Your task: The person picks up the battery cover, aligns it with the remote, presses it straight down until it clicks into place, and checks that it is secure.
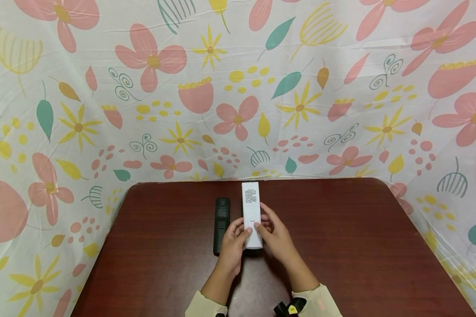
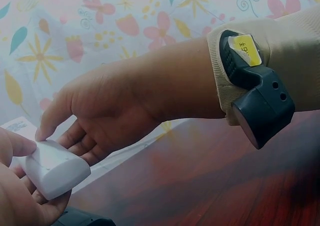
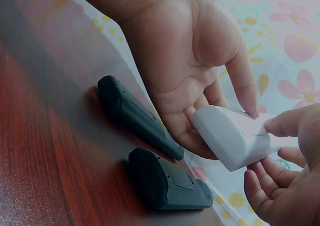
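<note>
Both hands hold a white remote control point(image 1: 251, 207) above the table, its back facing up with a printed label and a small latch mark. My left hand point(image 1: 232, 248) grips its lower left side, thumb on the back and fingers curled underneath. On the lower right side my right hand point(image 1: 280, 242) grips it the same way, with the thumb near the latch mark. A black remote control point(image 1: 222, 220) lies face down just left of the hands. Another black remote point(image 3: 172, 183) lies beside it, mostly hidden under the white one in the head view.
The dark red-brown table point(image 1: 162, 259) has rounded far corners. A flower-patterned cloth point(image 1: 238, 145) hangs behind it and along both sides. A black wrist camera point(image 2: 262, 103) is strapped at the right sleeve's cuff.
</note>
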